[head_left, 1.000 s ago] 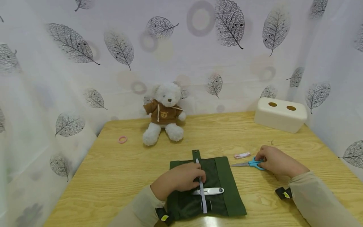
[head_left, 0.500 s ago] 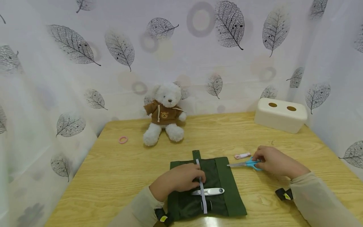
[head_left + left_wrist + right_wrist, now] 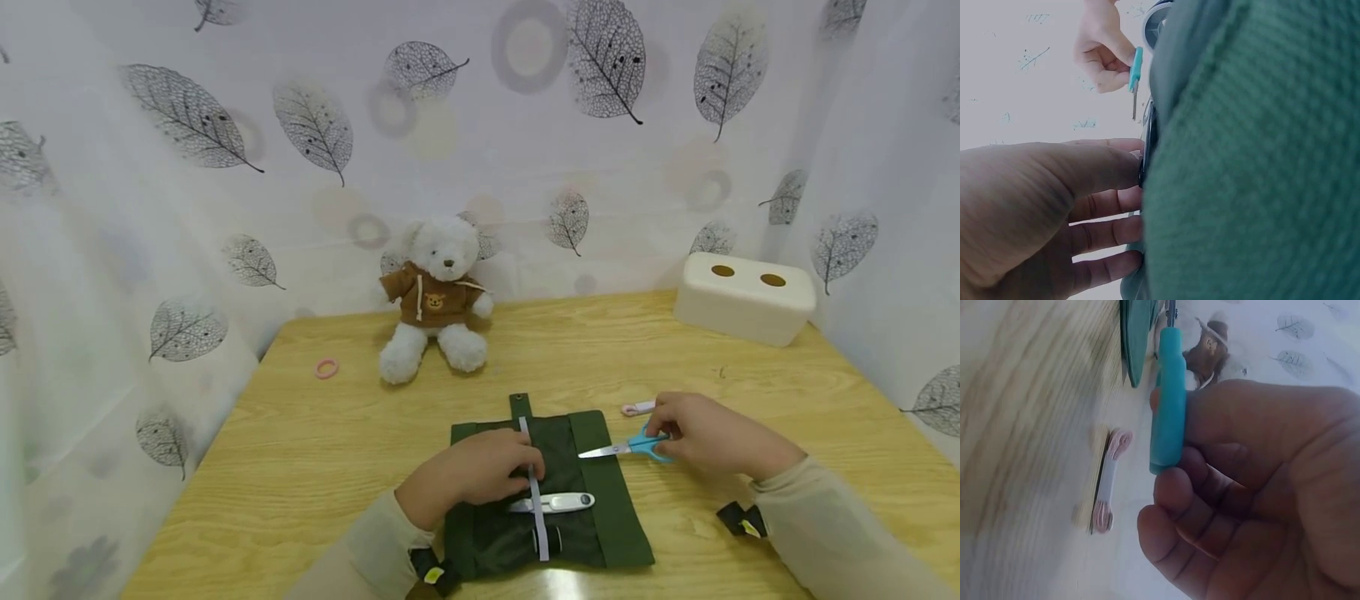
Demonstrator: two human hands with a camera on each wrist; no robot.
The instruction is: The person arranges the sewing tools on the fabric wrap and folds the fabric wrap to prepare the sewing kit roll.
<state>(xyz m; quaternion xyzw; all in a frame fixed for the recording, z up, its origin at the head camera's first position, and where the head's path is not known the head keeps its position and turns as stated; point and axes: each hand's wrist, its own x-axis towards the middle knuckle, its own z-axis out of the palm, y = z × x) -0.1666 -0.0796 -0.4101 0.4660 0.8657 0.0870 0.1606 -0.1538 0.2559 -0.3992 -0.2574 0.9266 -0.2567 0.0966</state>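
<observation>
My right hand (image 3: 693, 433) pinches small scissors (image 3: 641, 443) by their light-blue handles. Their blades point left, over the right flap of the dark green fabric pouch (image 3: 618, 508), which lies spread out on the table. In the right wrist view the thumb presses the blue handle. My left hand (image 3: 480, 467) is over the pouch, its thumb and fingertips pinching the pale elastic band (image 3: 537, 508) that runs down its middle. Under the band lie a white-handled tool (image 3: 566, 502) and a dark spool (image 3: 553, 542). The green cloth fills much of the left wrist view.
A pink folded cord bundle (image 3: 1109, 481) in a white wrap lies near my right hand. At the back sit a teddy bear (image 3: 435, 296) in a brown hoodie and a cream box (image 3: 742, 308) with two holes. A pink ring (image 3: 326, 368) lies on the wooden table (image 3: 360, 450) at left.
My right hand has lifted the scissors and moved them left, so the blades now reach over the pouch's right flap. My left hand has stayed at the band.
</observation>
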